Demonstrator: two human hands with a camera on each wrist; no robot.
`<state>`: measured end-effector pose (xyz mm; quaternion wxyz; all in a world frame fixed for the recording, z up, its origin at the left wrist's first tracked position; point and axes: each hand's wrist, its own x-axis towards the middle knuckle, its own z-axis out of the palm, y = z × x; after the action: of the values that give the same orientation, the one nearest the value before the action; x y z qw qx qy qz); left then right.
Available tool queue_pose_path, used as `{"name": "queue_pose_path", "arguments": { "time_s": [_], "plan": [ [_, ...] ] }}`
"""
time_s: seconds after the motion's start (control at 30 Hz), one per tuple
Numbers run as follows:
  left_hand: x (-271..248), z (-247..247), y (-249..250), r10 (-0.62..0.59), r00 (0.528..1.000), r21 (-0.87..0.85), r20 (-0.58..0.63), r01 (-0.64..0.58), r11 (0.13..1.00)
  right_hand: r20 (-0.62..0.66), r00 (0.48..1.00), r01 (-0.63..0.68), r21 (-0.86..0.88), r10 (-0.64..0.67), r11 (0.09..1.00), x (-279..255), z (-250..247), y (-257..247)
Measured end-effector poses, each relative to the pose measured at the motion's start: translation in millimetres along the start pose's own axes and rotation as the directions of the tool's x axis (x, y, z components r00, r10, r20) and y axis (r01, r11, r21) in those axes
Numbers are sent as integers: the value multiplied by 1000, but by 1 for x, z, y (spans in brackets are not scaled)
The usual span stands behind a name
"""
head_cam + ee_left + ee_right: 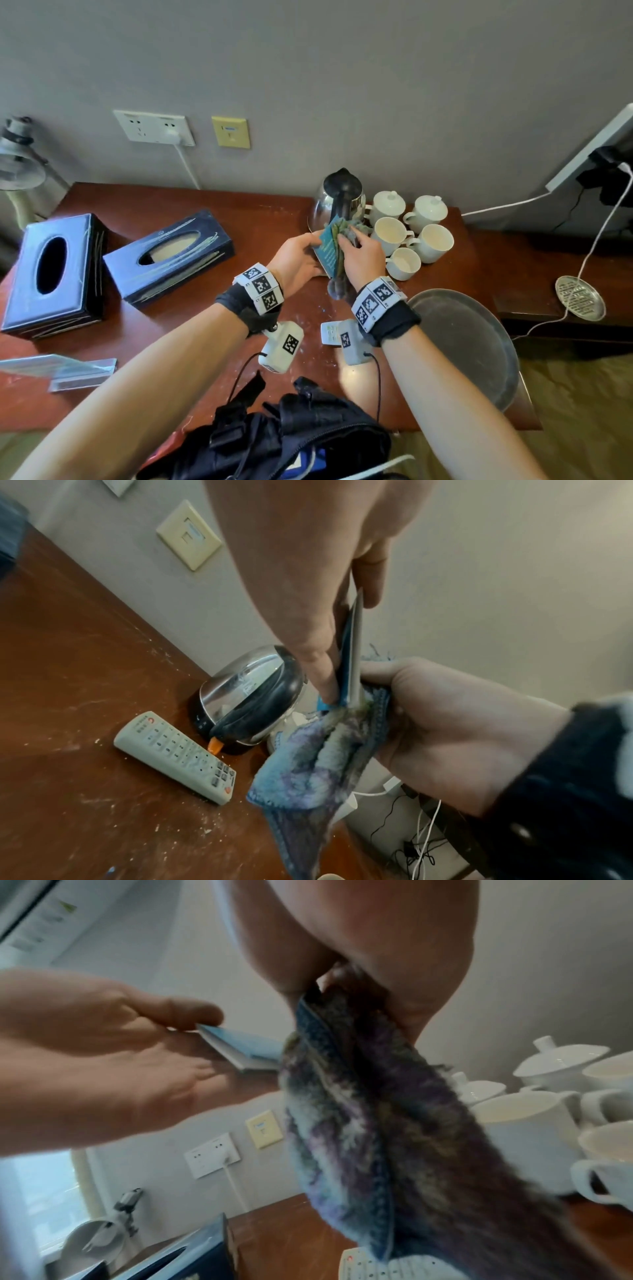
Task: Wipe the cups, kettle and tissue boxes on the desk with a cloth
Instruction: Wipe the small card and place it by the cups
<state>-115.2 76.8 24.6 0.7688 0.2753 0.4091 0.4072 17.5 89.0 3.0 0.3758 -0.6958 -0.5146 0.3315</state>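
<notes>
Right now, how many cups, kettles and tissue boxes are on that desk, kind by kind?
Lidded cups: 2
Open cups: 3
Kettle: 1
Tissue boxes: 2
Total: 8

light: soft, even, dim | edges: wide-angle bend | blur: both wrist views smeared | glare: kettle (339,202) sheen
</notes>
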Motion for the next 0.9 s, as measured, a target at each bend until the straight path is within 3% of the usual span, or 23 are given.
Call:
{"name": "queue_pose_path", "arguments": {
  "time_s": [0.17, 0.43, 0.63, 0.77, 0.9],
  "plan": [
    [2, -7, 15, 30, 998, -110, -51, -36, 993, 20, 972, 234, -117, -234, 965, -38, 10, -4],
    [-6, -8, 11, 20, 999, 27, -29, -19, 999, -74, 996, 36, -53, -40, 998, -2, -2, -14],
    [0, -13, 29, 63, 995, -15, -72, -65, 998, -61, 936, 336, -126, -345, 933, -33, 11, -11],
    [-1, -13, 27, 53, 997, 54, -59, -50, 997, -96, 981, 165, -36, -168, 986, -13, 8, -16],
    [1, -14, 26, 135, 981, 303, -139, -88, 949, -69, 996, -40, 215, 56, 976, 6, -7, -17]
  ]
}}
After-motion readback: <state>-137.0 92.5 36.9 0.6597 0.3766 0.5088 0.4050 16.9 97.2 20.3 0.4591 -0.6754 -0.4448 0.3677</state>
